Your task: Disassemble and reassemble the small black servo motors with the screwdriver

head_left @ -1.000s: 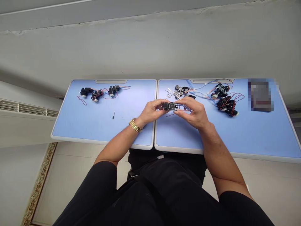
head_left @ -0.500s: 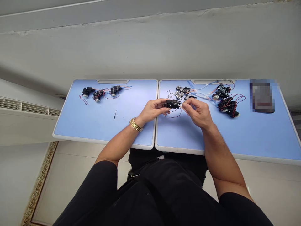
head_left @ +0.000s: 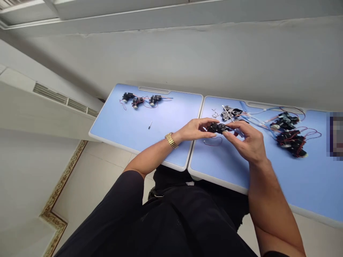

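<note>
Between my two hands is a small black motor unit (head_left: 217, 127) with a round ring on its face and a thin red wire loop (head_left: 214, 144) hanging beneath. My left hand (head_left: 197, 129), with a gold watch at the wrist, is closed on its left end. Thumb and fingers of my right hand (head_left: 246, 139) pinch the right end. A thin silver rod-like tool (head_left: 227, 113) sticks out beyond my right fingers, seemingly held in them; its other end is hidden. Just behind lie silver round parts with black housings (head_left: 234, 112) and scattered small screws (head_left: 214, 114).
Several wired black motor units (head_left: 291, 139) lie at the right, linked by blue and red wires. More such units (head_left: 138, 102) lie on the left blue table (head_left: 128, 128), with a small screwdriver (head_left: 150, 125) nearby. A gap divides the two tables. A pixelated object (head_left: 336, 135) is at the right edge.
The camera view has turned and shifted, so the tables appear tilted and moved. My right hand has gone from holding the silver tool near the unit's end to pinching the unit itself.
</note>
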`<state>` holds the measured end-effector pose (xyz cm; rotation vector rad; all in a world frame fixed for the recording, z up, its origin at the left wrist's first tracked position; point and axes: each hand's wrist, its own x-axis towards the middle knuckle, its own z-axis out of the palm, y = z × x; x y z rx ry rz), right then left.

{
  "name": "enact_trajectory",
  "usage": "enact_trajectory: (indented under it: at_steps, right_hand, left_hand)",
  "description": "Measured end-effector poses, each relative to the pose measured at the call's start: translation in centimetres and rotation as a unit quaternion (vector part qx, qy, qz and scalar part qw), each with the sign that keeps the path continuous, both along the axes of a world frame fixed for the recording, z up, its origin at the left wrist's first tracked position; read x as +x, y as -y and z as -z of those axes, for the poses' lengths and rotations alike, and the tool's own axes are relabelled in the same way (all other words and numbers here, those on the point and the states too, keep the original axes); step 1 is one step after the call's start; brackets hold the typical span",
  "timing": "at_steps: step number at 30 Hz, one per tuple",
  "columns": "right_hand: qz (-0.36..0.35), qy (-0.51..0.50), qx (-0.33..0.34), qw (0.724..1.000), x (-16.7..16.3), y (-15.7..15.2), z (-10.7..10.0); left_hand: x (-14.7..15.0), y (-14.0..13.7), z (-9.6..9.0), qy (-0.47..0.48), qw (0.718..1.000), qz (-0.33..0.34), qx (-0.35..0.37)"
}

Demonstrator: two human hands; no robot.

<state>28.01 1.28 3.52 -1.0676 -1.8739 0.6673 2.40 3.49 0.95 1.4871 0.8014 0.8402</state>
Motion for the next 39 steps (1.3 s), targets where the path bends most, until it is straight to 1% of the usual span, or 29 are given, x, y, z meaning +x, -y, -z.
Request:
enact_trajectory:
  at_steps: [2,5,9,12,14,16,17,19,21,24,25,33,36,38,39]
  right_hand:
    - [-0.016,0.012,0.0,1.0,0.0,0.0,0.1]
    - [-0.029,0.018,0.008,0.999,-0.2,0.0,0.1]
    - [-0.026,0.012,0.009,1.0,-0.4,0.1,0.1]
    - [-0.007,0.02,0.013,1.0,-0.1,0.0,0.1]
    - [0.022,0.03,0.032,0.999,0.0,-0.1,0.1]
    - [0.046,0.027,0.058,0.997,0.0,-0.1,0.0]
    - [0.051,0.02,0.07,0.996,-0.1,-0.1,-0.1]
    - [0.048,0.006,0.091,0.995,-0.4,0.1,-0.2]
    - [0.045,-0.001,0.11,0.993,-0.8,0.2,-0.3]
    - [0.038,-0.012,0.119,0.992,-1.4,0.3,-0.3]
    - [0.035,-0.017,0.117,0.992,-1.5,0.3,-0.3]
    - [0.036,-0.042,0.11,0.992,-1.4,0.3,-0.5]
    - [0.029,-0.04,0.105,0.993,-1.4,0.4,-0.4]
    - [0.026,-0.037,0.096,0.994,-1.5,0.4,-0.4]
    - [0.024,-0.038,0.095,0.994,-1.6,0.5,-0.4]
  left_hand:
    - [-0.3,-0.1,-0.3,-0.023,1.0,-0.01,0.018]
    - [-0.7,0.0,-1.1,-0.041,0.998,-0.002,0.046]
    - [-0.4,0.4,-2.0,-0.06,0.995,-0.006,0.076]
    - [-0.6,0.5,-2.3,-0.044,0.996,-0.02,0.069]
    - [-1.8,0.2,-2.4,-0.024,0.998,-0.048,0.042]
    - [-4.1,-0.3,-2.5,-0.031,0.993,-0.112,0.024]
    - [-5.7,-0.7,-2.7,-0.052,0.988,-0.143,0.016]
    - [-9.0,-1.5,-3.1,-0.123,0.97,-0.21,0.01]
    - [-12.0,-2.5,-3.7,-0.216,0.939,-0.267,0.011]
    - [-14.6,-3.7,-4.5,-0.337,0.892,-0.299,-0.008]
    - [-15.0,-4.0,-4.6,-0.369,0.876,-0.309,-0.015]
    - [-14.9,-5.3,-5.4,-0.463,0.812,-0.356,0.02]
    - [-14.8,-5.3,-5.4,-0.487,0.786,-0.378,0.047]
    - [-14.7,-5.0,-5.5,-0.495,0.776,-0.385,0.062]
    - [-14.6,-4.7,-5.5,-0.499,0.767,-0.395,0.076]
